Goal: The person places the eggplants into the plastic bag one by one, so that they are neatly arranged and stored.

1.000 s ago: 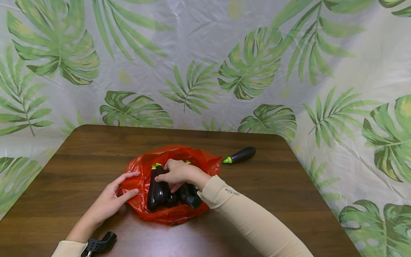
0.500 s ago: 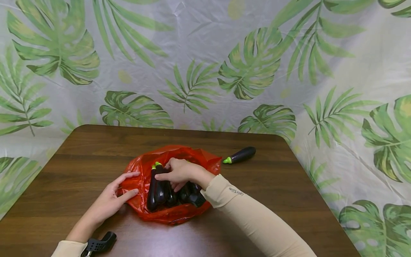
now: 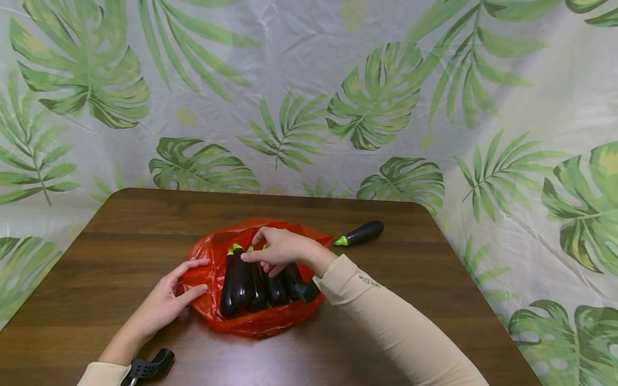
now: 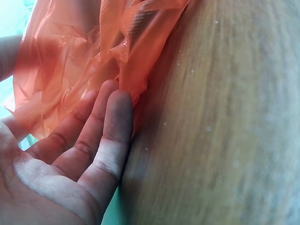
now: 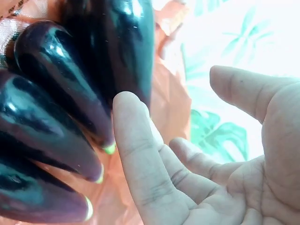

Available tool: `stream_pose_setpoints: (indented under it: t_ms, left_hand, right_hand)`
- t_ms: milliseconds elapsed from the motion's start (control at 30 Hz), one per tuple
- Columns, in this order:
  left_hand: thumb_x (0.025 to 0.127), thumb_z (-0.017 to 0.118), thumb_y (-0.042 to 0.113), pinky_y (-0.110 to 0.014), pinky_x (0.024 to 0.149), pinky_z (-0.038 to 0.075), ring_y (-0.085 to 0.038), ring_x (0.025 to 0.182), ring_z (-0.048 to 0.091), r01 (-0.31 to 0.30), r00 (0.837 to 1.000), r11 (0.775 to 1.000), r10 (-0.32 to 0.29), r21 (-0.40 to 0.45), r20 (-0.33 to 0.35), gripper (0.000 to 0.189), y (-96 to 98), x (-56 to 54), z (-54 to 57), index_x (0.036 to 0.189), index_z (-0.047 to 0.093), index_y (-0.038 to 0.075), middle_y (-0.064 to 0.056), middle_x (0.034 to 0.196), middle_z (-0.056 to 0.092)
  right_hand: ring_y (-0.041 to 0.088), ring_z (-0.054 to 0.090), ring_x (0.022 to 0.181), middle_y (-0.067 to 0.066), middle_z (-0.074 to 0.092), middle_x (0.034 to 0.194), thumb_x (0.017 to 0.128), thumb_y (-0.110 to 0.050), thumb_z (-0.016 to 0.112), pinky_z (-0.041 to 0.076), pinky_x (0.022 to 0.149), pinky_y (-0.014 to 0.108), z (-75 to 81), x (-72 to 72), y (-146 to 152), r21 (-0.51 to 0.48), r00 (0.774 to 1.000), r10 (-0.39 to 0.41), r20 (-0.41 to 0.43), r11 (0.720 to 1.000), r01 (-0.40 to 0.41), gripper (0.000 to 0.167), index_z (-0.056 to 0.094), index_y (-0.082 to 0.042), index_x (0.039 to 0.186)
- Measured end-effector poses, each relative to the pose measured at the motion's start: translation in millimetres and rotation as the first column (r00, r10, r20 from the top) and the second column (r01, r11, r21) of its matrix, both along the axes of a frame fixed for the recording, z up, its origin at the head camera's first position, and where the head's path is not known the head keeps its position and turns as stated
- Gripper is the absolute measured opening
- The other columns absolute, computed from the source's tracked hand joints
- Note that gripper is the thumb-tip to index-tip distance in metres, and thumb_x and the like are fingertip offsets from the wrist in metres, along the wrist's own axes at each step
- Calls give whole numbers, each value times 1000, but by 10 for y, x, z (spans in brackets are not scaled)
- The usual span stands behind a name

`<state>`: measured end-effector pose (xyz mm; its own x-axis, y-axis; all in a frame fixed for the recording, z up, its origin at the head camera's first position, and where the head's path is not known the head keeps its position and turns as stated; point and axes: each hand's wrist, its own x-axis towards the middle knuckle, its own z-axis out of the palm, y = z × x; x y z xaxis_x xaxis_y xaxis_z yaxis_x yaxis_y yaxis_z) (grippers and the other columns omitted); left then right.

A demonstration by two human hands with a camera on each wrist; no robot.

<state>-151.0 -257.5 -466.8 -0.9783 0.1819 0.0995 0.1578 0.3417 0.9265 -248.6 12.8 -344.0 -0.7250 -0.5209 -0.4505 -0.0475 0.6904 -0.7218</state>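
Observation:
A red plastic bag (image 3: 203, 281) lies spread on the table, its mouth turned up. Inside it several dark, glossy eggplants (image 3: 241, 284) with green stem ends lie side by side. My right hand (image 3: 282, 249) hovers over their stem ends; in the right wrist view its fingers (image 5: 140, 154) are spread loosely, with nothing between them and the thumb. At the bag's left side is my left hand (image 3: 166, 297), its relaxed fingers (image 4: 110, 122) touching the plastic from outside. Another eggplant (image 3: 362, 234) lies on the table, right of the bag.
The brown wooden table (image 3: 410, 321) has rounded far corners. Behind it hangs a pale curtain (image 3: 299, 80) printed with green leaves. A black camera mount (image 3: 152, 367) is strapped to the left wrist.
My right hand has risen and moved slightly right, showing more eggplants side by side beneath it. The left hand and the lone eggplant have stayed in place.

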Motion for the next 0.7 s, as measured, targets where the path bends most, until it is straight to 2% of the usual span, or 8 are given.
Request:
stream_pose_setpoints:
  t_ms: [233,400,567,700]
  left_hand:
    - [106,69,19,-23,85,60,-6,102,69,-5,1000,1000,5,-3,8,53,1,0,-1,155,51,12,-25,143,61]
    - [105,70,19,-23,85,60,-5,103,69,-2,1000,1000,2,6,10,54,5,2,5,155,51,11,-25,145,59]
    - [106,69,20,-23,85,60,-6,102,69,-3,1000,1000,3,7,23,54,2,3,2,156,50,12,-25,146,59]
    - [106,69,20,-23,83,60,-7,101,68,-6,1000,1000,5,6,24,54,0,4,-1,156,50,12,-26,145,59]
  right_hand:
    - [27,75,94,22,72,112,102,-38,75,66,88,47,126,-17,51,-20,1000,2,-4,1000,-2,51,53,-13,140]
    - [27,74,94,18,71,108,103,-37,74,65,91,49,205,-49,110,-33,999,31,-25,999,-32,49,54,-12,140]
    - [31,75,98,12,70,103,106,-37,70,66,89,45,295,-90,197,-46,997,66,-47,997,-68,45,56,-12,140]
    - [34,75,101,16,69,110,106,-35,69,65,92,46,362,-134,285,-73,995,87,-50,993,-90,42,57,-13,140]
